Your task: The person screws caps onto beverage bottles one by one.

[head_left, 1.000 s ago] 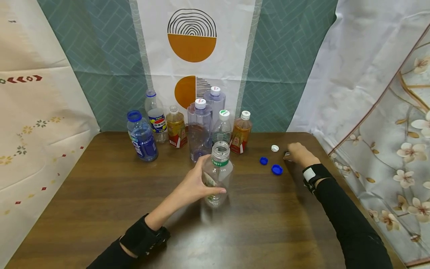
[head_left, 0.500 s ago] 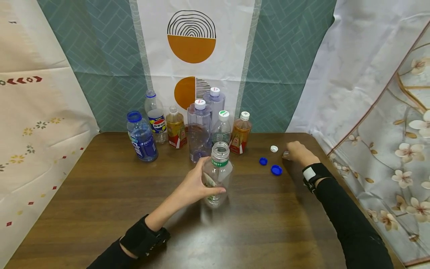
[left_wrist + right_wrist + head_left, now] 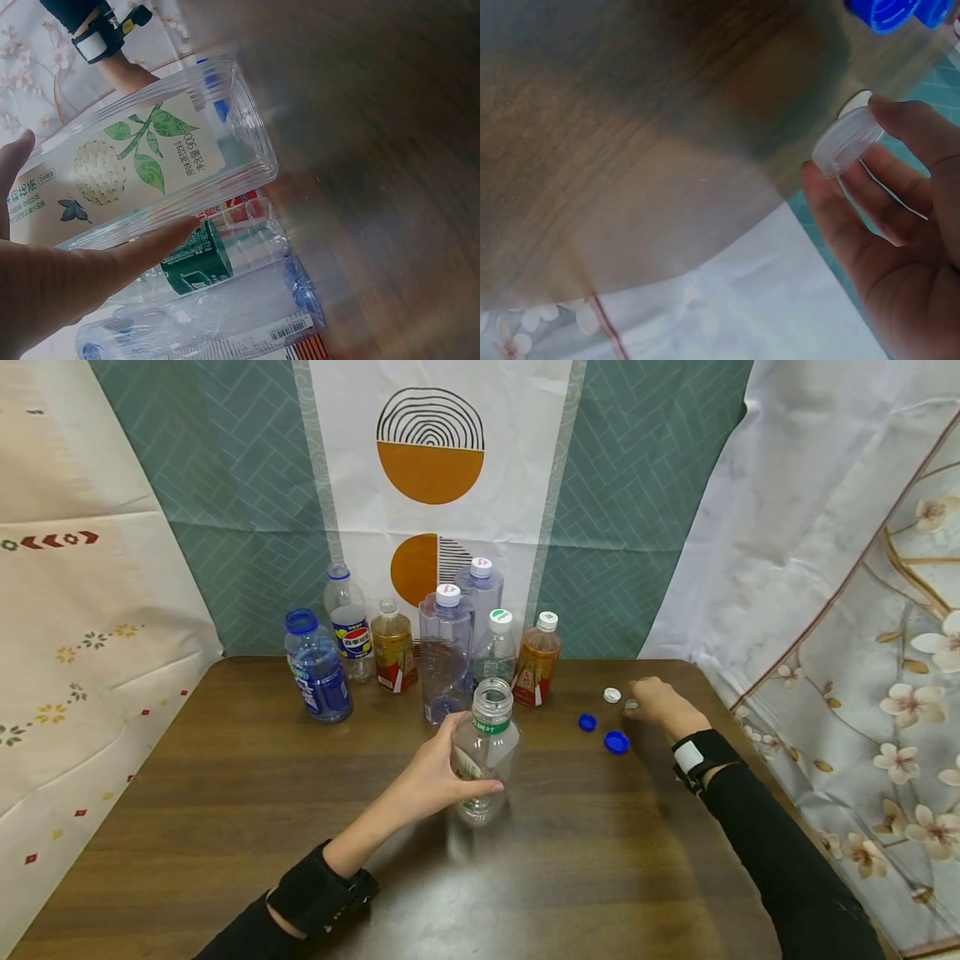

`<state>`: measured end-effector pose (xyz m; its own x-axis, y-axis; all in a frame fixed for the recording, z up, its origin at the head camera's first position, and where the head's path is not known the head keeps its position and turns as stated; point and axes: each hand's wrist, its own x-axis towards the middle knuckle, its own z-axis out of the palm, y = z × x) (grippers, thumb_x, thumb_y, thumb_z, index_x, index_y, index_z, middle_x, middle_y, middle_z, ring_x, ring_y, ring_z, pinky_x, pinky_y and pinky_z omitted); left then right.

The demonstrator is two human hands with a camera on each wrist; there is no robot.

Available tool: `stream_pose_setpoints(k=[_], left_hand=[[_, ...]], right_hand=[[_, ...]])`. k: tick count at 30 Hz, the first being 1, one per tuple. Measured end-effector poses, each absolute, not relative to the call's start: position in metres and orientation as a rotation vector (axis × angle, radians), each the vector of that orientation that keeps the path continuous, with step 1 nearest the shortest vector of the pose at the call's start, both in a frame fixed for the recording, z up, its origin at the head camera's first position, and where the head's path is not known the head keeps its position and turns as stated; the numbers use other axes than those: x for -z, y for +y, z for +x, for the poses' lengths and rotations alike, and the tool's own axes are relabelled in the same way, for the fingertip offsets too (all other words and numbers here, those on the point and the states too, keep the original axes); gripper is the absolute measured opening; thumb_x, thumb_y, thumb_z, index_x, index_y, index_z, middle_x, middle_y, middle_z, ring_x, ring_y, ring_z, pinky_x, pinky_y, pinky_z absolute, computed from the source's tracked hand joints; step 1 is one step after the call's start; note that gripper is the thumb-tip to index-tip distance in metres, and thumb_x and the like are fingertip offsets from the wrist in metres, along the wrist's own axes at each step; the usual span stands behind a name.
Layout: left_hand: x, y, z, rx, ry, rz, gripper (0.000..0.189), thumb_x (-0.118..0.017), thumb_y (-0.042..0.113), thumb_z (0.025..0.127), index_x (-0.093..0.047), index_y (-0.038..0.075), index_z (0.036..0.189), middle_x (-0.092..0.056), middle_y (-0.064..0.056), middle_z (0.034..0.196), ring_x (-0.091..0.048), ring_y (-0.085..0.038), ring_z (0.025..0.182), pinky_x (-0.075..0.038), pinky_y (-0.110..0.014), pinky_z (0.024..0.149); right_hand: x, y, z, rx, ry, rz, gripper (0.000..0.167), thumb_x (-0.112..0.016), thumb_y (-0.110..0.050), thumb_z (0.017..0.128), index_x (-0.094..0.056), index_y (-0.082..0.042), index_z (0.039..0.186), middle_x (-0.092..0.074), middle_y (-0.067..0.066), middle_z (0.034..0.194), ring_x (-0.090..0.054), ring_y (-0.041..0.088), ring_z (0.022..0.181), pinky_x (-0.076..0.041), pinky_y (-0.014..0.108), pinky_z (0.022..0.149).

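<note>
In the head view, my left hand (image 3: 435, 781) grips a clear, uncapped bottle (image 3: 491, 745) with a green band at its neck, standing upright on the table. The left wrist view shows the bottle's pale label (image 3: 112, 165) with a flower and green leaves. Over at the right, my right hand (image 3: 663, 703) pinches a translucent whitish bottle cap (image 3: 847, 142) between thumb and fingers. Near that hand lie a white cap (image 3: 612, 695) and two blue caps, a smaller one (image 3: 587, 722) and a larger one (image 3: 617, 742).
Several bottles stand along the back of the wooden table (image 3: 247, 827): an open blue one (image 3: 318, 672), a cola-type bottle (image 3: 351, 631), an open amber one (image 3: 393, 647), tall clear ones with white caps (image 3: 446, 652), a small green-labelled one (image 3: 495, 652) and a capped amber one (image 3: 537, 660).
My right hand has shifted slightly to the left with the cap between its fingers, toward the white cap. My left hand and its bottle stay in place.
</note>
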<state>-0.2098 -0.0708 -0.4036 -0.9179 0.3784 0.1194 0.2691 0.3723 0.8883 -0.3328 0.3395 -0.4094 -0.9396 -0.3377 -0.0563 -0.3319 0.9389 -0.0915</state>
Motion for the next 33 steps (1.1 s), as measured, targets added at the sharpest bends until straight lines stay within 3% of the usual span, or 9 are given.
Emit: stream_pose_setpoints(k=[4, 10, 21, 28, 33], left_hand=[[0.404, -0.07, -0.21, -1.603, 2.518, 0.606, 0.1, -0.095, 0.03, 0.071, -0.037, 0.006, 0.15, -0.052, -0.015, 0.148, -0.051, -0.033, 0.134, -0.039, -0.056, 0.113], [0.406, -0.07, -0.21, -1.61, 2.524, 0.616, 0.099, -0.095, 0.031, 0.071, -0.038, 0.008, 0.149, -0.054, -0.014, 0.145, -0.053, -0.032, 0.131, -0.041, -0.056, 0.111], [0.406, -0.07, -0.21, -1.592, 2.536, 0.629, 0.099, -0.095, 0.031, 0.072, -0.038, 0.007, 0.148, -0.054, -0.014, 0.144, -0.053, -0.032, 0.132, -0.041, -0.056, 0.111], [0.406, -0.07, -0.21, -1.596, 2.524, 0.627, 0.097, -0.094, 0.031, 0.072, -0.037, 0.01, 0.148, -0.056, -0.012, 0.143, -0.054, -0.032, 0.131, -0.042, -0.057, 0.11], [0.406, -0.07, -0.21, -1.594, 2.522, 0.62, 0.098, -0.094, 0.031, 0.073, -0.037, 0.01, 0.149, -0.056, -0.013, 0.143, -0.054, -0.032, 0.13, -0.042, -0.057, 0.11]], right_hand=[[0.405, 0.336, -0.331, 0.115, 3.036, -0.552, 0.013, -0.071, -0.006, 0.085, -0.063, 0.002, 0.091, -0.061, 0.012, 0.081, -0.059, 0.029, 0.076, -0.051, 0.044, 0.065], [0.395, 0.335, -0.328, 0.103, 3.06, -0.541, 0.015, -0.067, -0.006, 0.088, -0.068, 0.004, 0.099, -0.067, 0.018, 0.094, -0.064, 0.04, 0.095, -0.055, 0.054, 0.08], [0.386, 0.33, -0.316, 0.163, 3.113, -0.612, 0.014, -0.07, -0.006, 0.09, -0.066, 0.005, 0.099, -0.066, 0.016, 0.093, -0.064, 0.037, 0.09, -0.056, 0.05, 0.077], [0.382, 0.316, -0.309, 0.17, 3.177, -0.676, 0.015, -0.069, -0.004, 0.087, -0.064, 0.005, 0.097, -0.062, 0.016, 0.089, -0.06, 0.03, 0.077, -0.054, 0.048, 0.066], [0.376, 0.303, -0.302, 0.153, 3.219, -0.719, 0.021, -0.07, -0.005, 0.089, -0.065, 0.008, 0.104, -0.065, 0.021, 0.097, -0.064, 0.033, 0.083, -0.056, 0.048, 0.07]])
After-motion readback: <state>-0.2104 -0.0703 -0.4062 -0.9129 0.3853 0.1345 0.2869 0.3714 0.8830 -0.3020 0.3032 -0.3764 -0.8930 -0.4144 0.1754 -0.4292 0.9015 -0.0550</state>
